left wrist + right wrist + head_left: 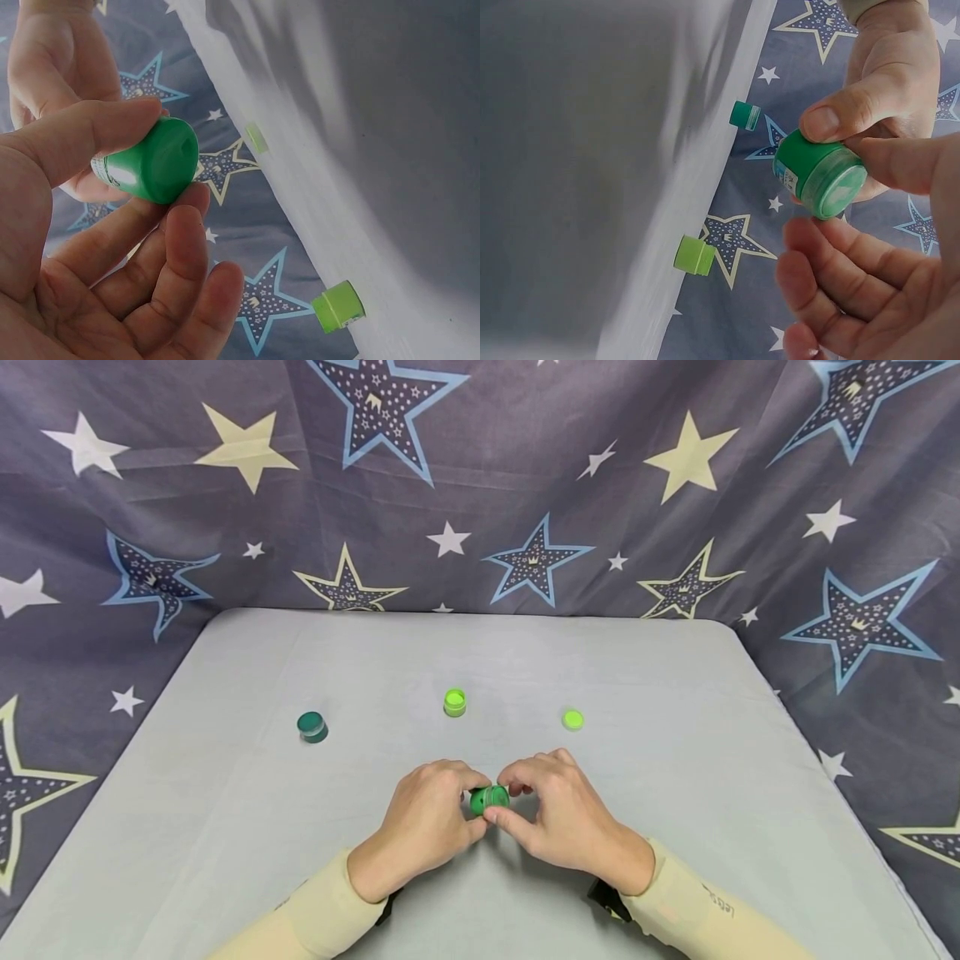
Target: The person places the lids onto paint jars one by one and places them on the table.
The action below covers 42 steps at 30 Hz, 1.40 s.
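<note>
A small green paint jar with a clear, see-through lid is held sideways above the table, between both hands. My left hand pinches the jar's green body between thumb and fingers, its other fingers loosely bent in the left wrist view. On the lid side, my right hand grips the rim with thumb and index finger. The right wrist view shows a white label on the jar's side. The lid sits against the jar; whether it is loose I cannot tell.
Beyond the hands stands a light green jar. A flat, round light green piece lies to its right. Further left is a dark green jar. The pale table meets a star-patterned cloth at the back and sides.
</note>
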Available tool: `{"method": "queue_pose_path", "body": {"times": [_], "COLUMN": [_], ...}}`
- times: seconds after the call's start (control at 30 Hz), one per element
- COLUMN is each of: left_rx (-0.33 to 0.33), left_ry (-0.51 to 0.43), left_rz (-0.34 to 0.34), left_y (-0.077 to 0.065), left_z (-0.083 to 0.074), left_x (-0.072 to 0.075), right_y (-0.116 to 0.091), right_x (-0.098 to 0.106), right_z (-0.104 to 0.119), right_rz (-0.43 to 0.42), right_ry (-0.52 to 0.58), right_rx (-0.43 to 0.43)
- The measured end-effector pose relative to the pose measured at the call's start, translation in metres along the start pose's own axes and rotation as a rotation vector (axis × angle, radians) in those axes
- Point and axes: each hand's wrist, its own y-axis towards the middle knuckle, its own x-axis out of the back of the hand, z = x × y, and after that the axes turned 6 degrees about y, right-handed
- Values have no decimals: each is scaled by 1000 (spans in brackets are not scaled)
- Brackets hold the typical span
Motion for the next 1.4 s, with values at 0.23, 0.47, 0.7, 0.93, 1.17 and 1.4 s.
{"method": "queue_pose_path", "body": {"times": [0.23, 0.47, 0.7, 0.93, 1.17, 1.4], "left_rx": [5, 1, -8, -4, -8, -13], "left_ry": [-7, -15, -7, -8, -7, -8], "left_rz": [3, -1, -14, -12, -16, -21], "left_y": [0, 0, 0, 0, 0, 0], "left_z": [0, 1, 1, 0, 1, 0], "left_x": [0, 0, -1, -1, -1, -1], "right_y": [-1, -2, -2, -1, -1, -1], "right_x": [0, -1, -1, -1, -1, -1], "right_z": [-1, -1, -1, 0, 0, 0], "right_rz": [15, 23, 26, 25, 26, 27], "right_ry": [28, 47, 51, 44, 36, 37], "right_rx": [21, 34, 28, 21, 4, -4]}}
